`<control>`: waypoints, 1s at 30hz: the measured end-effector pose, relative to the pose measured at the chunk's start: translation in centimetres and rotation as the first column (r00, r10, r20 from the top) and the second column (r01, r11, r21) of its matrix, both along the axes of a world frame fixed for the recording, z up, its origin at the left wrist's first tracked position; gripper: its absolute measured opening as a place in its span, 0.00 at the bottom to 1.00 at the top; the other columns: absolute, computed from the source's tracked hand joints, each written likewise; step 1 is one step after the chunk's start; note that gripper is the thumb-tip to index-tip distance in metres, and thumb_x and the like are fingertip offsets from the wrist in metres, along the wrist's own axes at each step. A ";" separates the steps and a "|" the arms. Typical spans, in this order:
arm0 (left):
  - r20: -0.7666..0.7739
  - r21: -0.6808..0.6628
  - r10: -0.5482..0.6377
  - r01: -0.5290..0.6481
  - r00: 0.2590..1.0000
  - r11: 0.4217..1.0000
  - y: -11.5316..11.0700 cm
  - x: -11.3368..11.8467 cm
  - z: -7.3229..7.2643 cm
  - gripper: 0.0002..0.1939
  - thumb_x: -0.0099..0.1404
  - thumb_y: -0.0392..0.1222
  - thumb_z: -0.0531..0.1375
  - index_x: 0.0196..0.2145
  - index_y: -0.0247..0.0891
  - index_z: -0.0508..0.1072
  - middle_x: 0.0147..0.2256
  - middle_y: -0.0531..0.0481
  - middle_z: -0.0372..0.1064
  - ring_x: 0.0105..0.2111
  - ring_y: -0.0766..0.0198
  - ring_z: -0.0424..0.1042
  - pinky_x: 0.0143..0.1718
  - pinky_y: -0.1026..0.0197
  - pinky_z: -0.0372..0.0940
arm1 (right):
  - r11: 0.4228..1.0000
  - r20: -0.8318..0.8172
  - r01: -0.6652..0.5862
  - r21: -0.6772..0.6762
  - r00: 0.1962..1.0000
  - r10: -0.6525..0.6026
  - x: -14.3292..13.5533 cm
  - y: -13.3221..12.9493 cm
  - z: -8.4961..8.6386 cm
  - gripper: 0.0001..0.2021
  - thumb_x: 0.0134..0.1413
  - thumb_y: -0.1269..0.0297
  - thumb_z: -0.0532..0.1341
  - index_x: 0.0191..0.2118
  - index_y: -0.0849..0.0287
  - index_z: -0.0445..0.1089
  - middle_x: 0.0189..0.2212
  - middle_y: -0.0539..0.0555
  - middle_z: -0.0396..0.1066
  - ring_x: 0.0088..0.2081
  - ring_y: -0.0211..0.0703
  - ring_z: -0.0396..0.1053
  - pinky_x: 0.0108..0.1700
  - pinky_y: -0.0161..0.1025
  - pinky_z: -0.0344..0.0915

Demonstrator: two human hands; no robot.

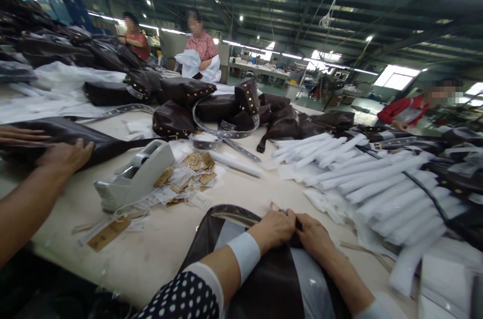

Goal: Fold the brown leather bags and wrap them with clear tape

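A dark brown leather bag [264, 278] with translucent wrapping strips lies at the bottom centre, close to my body. My left hand [274, 228] is closed at the bag's top edge, its fingertips pinching a small part too hidden to name. Right beside it, my right hand [315, 236] has its fingers curled round a dark piece at the same edge, which looks like part of the bag. The two hands nearly touch. A white band circles my left wrist, below a polka-dot sleeve.
At the left, another person's hands [66, 155] press a dark bag [101, 143]. A tape dispenser [136, 178] stands beside brown tags [194, 173]. White paper rolls [362, 173] cover the right side. Brown bags [219, 107] pile up behind. More people work farther back.
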State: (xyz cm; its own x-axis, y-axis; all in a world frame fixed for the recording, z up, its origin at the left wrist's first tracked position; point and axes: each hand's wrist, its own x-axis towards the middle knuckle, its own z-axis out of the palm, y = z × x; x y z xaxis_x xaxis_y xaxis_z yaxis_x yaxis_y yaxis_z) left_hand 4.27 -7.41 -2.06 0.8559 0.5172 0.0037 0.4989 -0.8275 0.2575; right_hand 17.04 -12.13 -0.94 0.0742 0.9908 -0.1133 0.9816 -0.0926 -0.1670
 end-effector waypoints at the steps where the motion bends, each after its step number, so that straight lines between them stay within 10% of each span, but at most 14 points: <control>1: -0.003 -0.002 0.017 -0.017 1.000 1.000 -0.1 0.0 0.0 0.12 0.66 0.29 0.45 0.46 0.24 0.59 0.36 0.34 0.71 0.38 0.53 0.73 0.35 0.56 0.67 | 1.000 0.021 0.003 -0.003 1.000 -0.003 0.0 0.0 -0.1 0.10 0.52 0.70 0.52 0.36 0.61 0.69 0.36 0.59 0.73 0.40 0.47 0.70 0.41 0.38 0.58; 8: 0.010 0.083 0.197 -0.197 0.980 0.977 -1.1 -0.5 1.4 0.11 0.65 0.31 0.47 0.40 0.30 0.67 0.42 0.32 0.65 0.45 0.45 0.67 0.39 0.44 0.64 | 0.996 0.096 -0.059 0.074 0.994 0.052 -0.3 -0.5 -1.0 0.12 0.57 0.72 0.49 0.34 0.60 0.70 0.32 0.57 0.72 0.36 0.44 0.69 0.38 0.37 0.55; 12: 0.037 0.120 0.060 -0.064 0.998 0.991 0.0 -1.1 1.6 0.11 0.66 0.34 0.48 0.41 0.33 0.68 0.56 0.35 0.55 0.58 0.46 0.54 0.55 0.41 0.52 | 0.988 0.108 -0.085 0.132 0.992 0.070 -0.6 -1.0 -1.4 0.12 0.57 0.73 0.49 0.33 0.61 0.69 0.31 0.57 0.71 0.35 0.45 0.67 0.38 0.38 0.53; 21: -0.095 -0.005 0.017 -0.017 0.995 1.000 0.8 -1.0 0.1 0.11 0.66 0.32 0.46 0.43 0.32 0.64 0.38 0.40 0.71 0.40 0.56 0.72 0.39 0.56 0.66 | 0.980 -0.005 -0.032 0.197 0.999 0.034 -0.7 -1.0 -1.9 0.11 0.54 0.73 0.51 0.33 0.61 0.70 0.31 0.57 0.72 0.36 0.44 0.69 0.40 0.38 0.59; 30: -0.140 -0.016 0.009 -0.011 0.990 1.000 0.4 -0.9 0.4 0.11 0.63 0.27 0.47 0.42 0.30 0.64 0.37 0.38 0.71 0.40 0.54 0.72 0.40 0.56 0.66 | 0.904 -0.012 0.262 0.337 0.962 -0.274 9.9 -3.4 -2.8 0.18 0.57 0.68 0.47 0.48 0.61 0.69 0.46 0.57 0.72 0.45 0.44 0.69 0.47 0.41 0.65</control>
State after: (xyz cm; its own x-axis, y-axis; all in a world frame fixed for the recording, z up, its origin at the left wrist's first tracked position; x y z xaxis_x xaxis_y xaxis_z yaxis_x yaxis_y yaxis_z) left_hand 3.41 -7.00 -1.65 0.8421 0.5248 -0.1241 0.5393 -0.8183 0.1987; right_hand 26.92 -15.51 -3.79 0.3402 0.9128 0.2259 0.9332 -0.2982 -0.2004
